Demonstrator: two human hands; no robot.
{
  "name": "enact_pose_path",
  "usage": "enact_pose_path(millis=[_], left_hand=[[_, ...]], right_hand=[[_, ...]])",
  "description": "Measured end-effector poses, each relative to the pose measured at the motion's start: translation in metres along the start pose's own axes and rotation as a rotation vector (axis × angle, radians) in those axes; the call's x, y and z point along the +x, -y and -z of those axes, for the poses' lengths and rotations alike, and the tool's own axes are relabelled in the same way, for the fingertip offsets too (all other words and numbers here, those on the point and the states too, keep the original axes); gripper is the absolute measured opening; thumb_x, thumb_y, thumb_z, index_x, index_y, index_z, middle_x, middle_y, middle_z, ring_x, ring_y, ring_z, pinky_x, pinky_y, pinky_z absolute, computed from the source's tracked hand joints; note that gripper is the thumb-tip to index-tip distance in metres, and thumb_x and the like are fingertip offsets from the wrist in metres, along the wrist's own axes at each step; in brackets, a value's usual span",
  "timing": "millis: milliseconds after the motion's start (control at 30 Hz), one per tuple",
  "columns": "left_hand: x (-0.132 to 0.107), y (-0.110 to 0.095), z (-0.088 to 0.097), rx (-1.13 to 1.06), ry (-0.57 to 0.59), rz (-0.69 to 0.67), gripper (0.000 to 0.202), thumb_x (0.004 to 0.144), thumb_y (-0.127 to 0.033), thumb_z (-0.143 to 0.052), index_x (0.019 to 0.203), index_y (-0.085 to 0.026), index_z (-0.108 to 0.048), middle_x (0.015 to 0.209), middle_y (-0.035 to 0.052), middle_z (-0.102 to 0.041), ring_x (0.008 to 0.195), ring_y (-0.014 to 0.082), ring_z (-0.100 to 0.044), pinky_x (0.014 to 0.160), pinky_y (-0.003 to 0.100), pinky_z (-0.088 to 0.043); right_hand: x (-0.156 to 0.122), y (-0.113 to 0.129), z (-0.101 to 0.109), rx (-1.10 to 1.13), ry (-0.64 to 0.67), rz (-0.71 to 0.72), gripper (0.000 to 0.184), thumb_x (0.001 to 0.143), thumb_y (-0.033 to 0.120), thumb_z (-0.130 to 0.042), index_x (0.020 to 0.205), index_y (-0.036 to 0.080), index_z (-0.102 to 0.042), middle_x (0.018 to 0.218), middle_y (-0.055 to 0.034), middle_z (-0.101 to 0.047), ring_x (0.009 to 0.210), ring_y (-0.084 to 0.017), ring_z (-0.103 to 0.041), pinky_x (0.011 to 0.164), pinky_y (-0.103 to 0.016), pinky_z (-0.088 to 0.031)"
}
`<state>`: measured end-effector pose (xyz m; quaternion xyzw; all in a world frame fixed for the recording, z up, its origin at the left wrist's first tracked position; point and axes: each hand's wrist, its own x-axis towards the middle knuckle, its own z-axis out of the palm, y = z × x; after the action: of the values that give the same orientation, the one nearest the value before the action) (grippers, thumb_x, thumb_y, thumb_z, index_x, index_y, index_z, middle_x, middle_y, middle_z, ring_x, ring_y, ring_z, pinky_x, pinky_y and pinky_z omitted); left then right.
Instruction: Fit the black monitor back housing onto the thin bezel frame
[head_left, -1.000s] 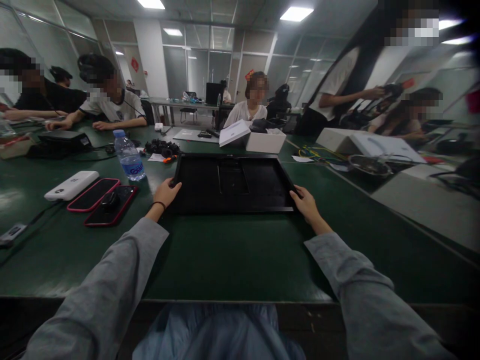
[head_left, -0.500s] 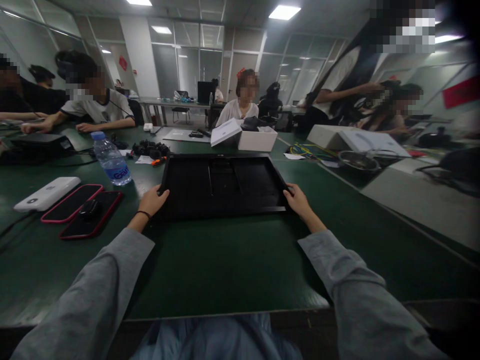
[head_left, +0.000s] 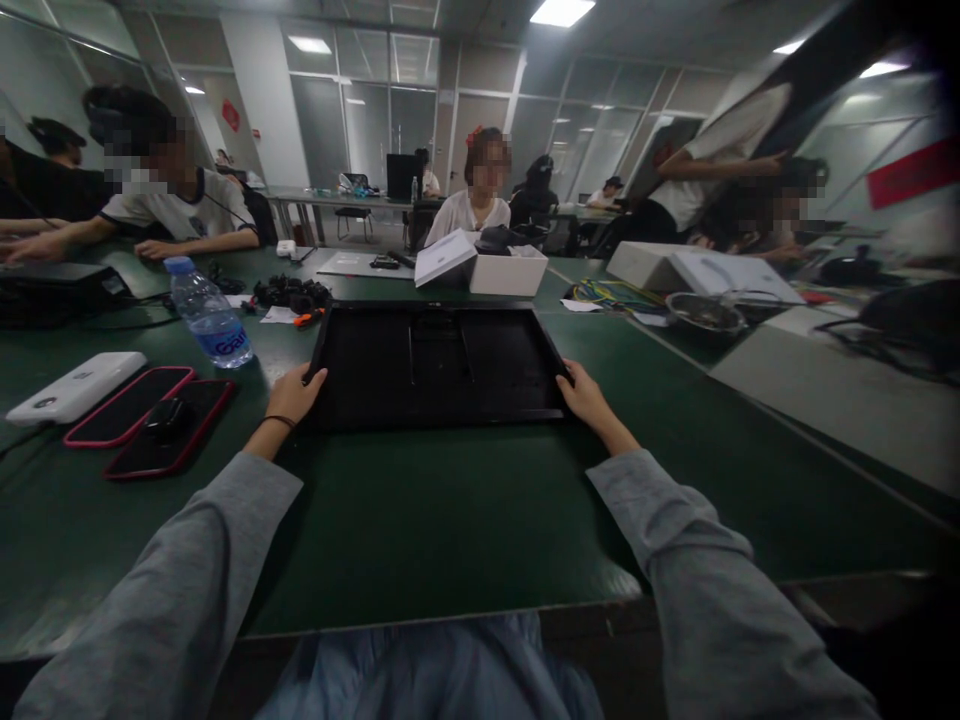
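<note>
A wide black rectangular tray-like panel (head_left: 367, 370) with a raised rim lies on or just over the green table in front of me; I cannot tell whether it touches. Two thin lines and a recess mark its middle. My left hand (head_left: 295, 397) grips the panel's left edge, thumb on top, a dark band around the wrist. On the opposite edge my right hand (head_left: 586, 393) is closed the same way. The fingers under the rim are hidden on both sides.
Left of the panel stand a water bottle (head_left: 210, 318), a white device (head_left: 79, 387) and two red-edged phones (head_left: 131, 405). Beyond it sits an open white box (head_left: 508, 272). Cables (head_left: 619, 297) and a round bowl (head_left: 705, 314) lie to the right. Several people sit around.
The whole view has shifted slightly, so things sit a little further left. Both hands keep their grip on the panel. At the right, the standing person's posture has changed.
</note>
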<state>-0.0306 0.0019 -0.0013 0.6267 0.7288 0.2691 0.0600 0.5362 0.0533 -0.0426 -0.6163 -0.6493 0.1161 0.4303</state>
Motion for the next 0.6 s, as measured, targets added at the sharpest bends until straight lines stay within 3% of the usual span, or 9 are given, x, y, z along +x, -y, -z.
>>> enact_pose_path(millis=[467,600], left_hand=[[0.0008,0.0021,0.0012,0.069,-0.041,0.069,0.062,0.094,-0.061,-0.041,0.128,-0.017,-0.067,0.116,0.0151,-0.074,0.109,0.0317,-0.068,0.093,0.040,-0.050],[0.0016,0.0011,0.0020,0.061,-0.018,0.099,0.060,0.095,-0.060,-0.039,0.122,-0.016,-0.070,0.117,0.0160,-0.073,0.109,0.0313,-0.067,0.093,0.039,-0.050]], right_hand=[[-0.0015,-0.0040,-0.0026,0.068,0.025,0.039,0.054,0.088,0.046,-0.052,0.136,0.021,-0.054,0.135,-0.0144,-0.064,0.127,-0.030,-0.060,0.112,-0.055,-0.044],[-0.0006,-0.0022,-0.0021,0.075,0.044,0.047,0.055,0.087,0.045,-0.052,0.138,0.022,-0.052,0.137,-0.0137,-0.062,0.128,-0.029,-0.059,0.112,-0.054,-0.044]])
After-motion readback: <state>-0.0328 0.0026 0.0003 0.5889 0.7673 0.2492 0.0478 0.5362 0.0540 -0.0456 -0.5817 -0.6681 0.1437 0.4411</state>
